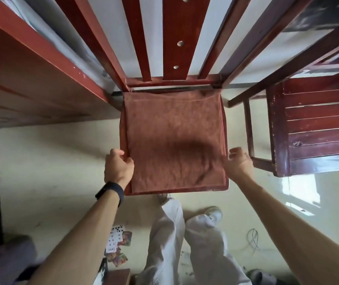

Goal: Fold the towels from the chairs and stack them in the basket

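A rust-brown towel lies spread flat over the seat of a red wooden chair right below me. My left hand, with a black band on its wrist, pinches the towel's left edge near the front corner. On the right side, my right hand is at the towel's right edge with curled fingers; whether it holds the cloth is blurred. No basket is in view.
A second dark red chair stands to the right. A red table edge runs along the left. Playing cards lie scattered on the pale floor by my legs, and a thin cable lies at the right.
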`<state>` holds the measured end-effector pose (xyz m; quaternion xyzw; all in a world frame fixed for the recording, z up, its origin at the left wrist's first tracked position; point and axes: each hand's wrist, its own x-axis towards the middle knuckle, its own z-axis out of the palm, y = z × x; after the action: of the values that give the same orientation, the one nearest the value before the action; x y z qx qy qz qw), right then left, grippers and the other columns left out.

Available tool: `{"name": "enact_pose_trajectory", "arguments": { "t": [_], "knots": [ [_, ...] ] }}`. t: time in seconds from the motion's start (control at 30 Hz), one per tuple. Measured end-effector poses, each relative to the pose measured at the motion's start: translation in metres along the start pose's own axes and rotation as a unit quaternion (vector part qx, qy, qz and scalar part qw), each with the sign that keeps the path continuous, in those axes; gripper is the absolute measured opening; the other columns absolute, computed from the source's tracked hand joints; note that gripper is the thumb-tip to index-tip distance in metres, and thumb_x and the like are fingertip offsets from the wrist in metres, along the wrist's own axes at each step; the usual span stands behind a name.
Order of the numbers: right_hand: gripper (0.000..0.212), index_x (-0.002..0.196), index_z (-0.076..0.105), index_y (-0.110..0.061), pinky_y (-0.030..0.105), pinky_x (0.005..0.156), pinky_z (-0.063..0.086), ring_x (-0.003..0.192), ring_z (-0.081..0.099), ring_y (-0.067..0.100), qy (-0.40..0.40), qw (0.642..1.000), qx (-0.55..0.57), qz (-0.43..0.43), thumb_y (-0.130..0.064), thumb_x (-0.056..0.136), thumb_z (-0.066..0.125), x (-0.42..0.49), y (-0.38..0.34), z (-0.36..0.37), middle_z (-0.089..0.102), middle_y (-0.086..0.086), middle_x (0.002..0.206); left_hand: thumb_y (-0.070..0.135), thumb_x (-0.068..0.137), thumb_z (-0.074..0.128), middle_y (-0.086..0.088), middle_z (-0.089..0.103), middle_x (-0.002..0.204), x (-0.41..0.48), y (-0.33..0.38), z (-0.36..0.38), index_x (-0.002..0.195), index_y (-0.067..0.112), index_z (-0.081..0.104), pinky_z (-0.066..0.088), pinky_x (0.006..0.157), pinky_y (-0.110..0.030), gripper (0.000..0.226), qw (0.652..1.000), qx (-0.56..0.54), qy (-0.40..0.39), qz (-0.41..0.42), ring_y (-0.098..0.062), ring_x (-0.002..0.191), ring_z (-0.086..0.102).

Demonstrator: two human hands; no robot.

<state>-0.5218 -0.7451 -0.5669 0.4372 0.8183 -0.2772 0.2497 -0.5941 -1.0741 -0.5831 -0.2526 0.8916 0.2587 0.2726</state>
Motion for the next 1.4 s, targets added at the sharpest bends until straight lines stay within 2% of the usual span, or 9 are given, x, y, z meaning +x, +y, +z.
{"name": "enact_pose_trajectory", "arguments": {
  "t": [0.13, 0.37, 0.53, 0.73, 0.93, 1.07, 1.2, 1.3, 1.4],
  "knots": [
    [0.038, 0.110, 0.057, -0.011, 0.033, 0.078, 0.040, 0.097, 0.056, 0.033, -0.066, 0.994, -0.015, 0.084, -0.041, 0.086, 0.064, -0.031, 0.058, 0.040, 0.061, 0.015, 0.111, 0.028, 0.088, 0.065, -0.016, 0.064, 0.116, -0.048, -0.053, 0.036, 0.114, 0.010, 0.055, 0.050, 0.085, -0.039, 0.034, 0.995, -0.005, -0.045, -0.093, -0.036, 0.102, 0.063],
    [0.030, 0.108, 0.065, -0.007, 0.041, 0.092, 0.050, 0.106, 0.062, 0.038, -0.044, 0.992, 0.042, 0.110, -0.031, 0.090, 0.066, -0.027, 0.068, 0.060, 0.066, 0.014, 0.101, 0.029, 0.089, 0.067, -0.016, 0.067, 0.109, -0.055, -0.066, 0.055, 0.103, 0.011, 0.062, 0.049, 0.086, -0.037, 0.023, 0.993, -0.002, -0.028, -0.114, -0.037, 0.105, 0.063],
    [0.019, 0.074, 0.059, -0.014, 0.041, 0.082, 0.053, 0.090, 0.062, 0.037, -0.047, 0.994, 0.041, 0.089, -0.023, 0.090, 0.058, -0.034, 0.066, 0.053, 0.067, 0.016, 0.089, 0.026, 0.093, 0.063, -0.010, 0.070, 0.106, -0.057, -0.068, 0.045, 0.103, 0.012, 0.064, 0.044, 0.078, -0.030, 0.017, 0.994, -0.001, -0.028, -0.110, -0.034, 0.103, 0.064],
    [0.016, 0.102, 0.054, -0.017, 0.037, 0.074, 0.052, 0.085, 0.064, 0.029, -0.036, 0.985, 0.133, 0.102, -0.022, 0.088, 0.060, -0.042, 0.073, 0.041, 0.069, 0.010, 0.096, 0.039, 0.084, 0.070, -0.011, 0.074, 0.089, -0.053, -0.069, 0.041, 0.076, 0.019, 0.064, 0.059, 0.080, -0.041, 0.023, 0.989, -0.029, -0.079, -0.122, -0.034, 0.086, 0.070],
    [0.019, 0.100, 0.070, -0.010, 0.045, 0.080, 0.060, 0.066, 0.062, 0.021, -0.072, 0.968, 0.204, 0.126, -0.021, 0.084, 0.067, -0.029, 0.076, 0.031, 0.068, 0.006, 0.073, 0.027, 0.095, 0.056, -0.014, 0.072, 0.097, -0.064, -0.058, 0.043, 0.094, 0.008, 0.071, 0.046, 0.073, -0.033, 0.024, 0.991, 0.033, -0.054, -0.115, -0.038, 0.096, 0.066],
    [0.004, 0.094, 0.066, -0.015, 0.045, 0.081, 0.057, 0.077, 0.067, 0.023, -0.080, 0.943, 0.305, 0.106, -0.012, 0.092, 0.064, -0.029, 0.057, 0.009, 0.069, 0.007, 0.080, 0.029, 0.092, 0.065, -0.001, 0.072, 0.091, -0.070, -0.049, 0.022, 0.090, 0.019, 0.068, 0.052, 0.081, -0.031, 0.011, 0.990, -0.095, -0.006, -0.104, -0.026, 0.086, 0.065],
    [0.007, 0.102, 0.063, -0.013, 0.029, 0.065, 0.054, 0.080, 0.069, 0.020, -0.065, 0.923, 0.374, 0.060, -0.010, 0.096, 0.059, -0.032, 0.044, -0.016, 0.069, 0.005, 0.089, 0.022, 0.092, 0.069, 0.003, 0.071, 0.082, -0.066, -0.041, 0.000, 0.100, 0.016, 0.069, 0.049, 0.061, -0.026, 0.010, 0.936, -0.322, -0.018, -0.139, -0.010, 0.067, 0.062],
    [0.011, 0.106, 0.062, -0.013, 0.035, 0.064, 0.058, 0.083, 0.071, 0.023, -0.053, 0.948, 0.308, 0.056, -0.013, 0.095, 0.059, -0.026, 0.051, -0.007, 0.070, 0.006, 0.091, 0.023, 0.092, 0.070, 0.003, 0.072, 0.086, -0.070, -0.051, 0.008, 0.091, 0.021, 0.067, 0.050, 0.063, -0.024, 0.003, 0.937, -0.310, -0.035, -0.157, -0.009, 0.071, 0.061],
    [0.017, 0.105, 0.066, -0.016, 0.048, 0.084, 0.060, 0.092, 0.071, 0.033, -0.043, 0.979, 0.180, 0.081, -0.023, 0.090, 0.061, -0.019, 0.070, 0.018, 0.072, 0.008, 0.094, 0.031, 0.088, 0.074, 0.002, 0.073, 0.096, -0.068, -0.071, 0.032, 0.084, 0.028, 0.069, 0.058, 0.084, -0.038, 0.008, 0.955, -0.245, -0.041, -0.163, -0.018, 0.089, 0.068]
  ]
}}
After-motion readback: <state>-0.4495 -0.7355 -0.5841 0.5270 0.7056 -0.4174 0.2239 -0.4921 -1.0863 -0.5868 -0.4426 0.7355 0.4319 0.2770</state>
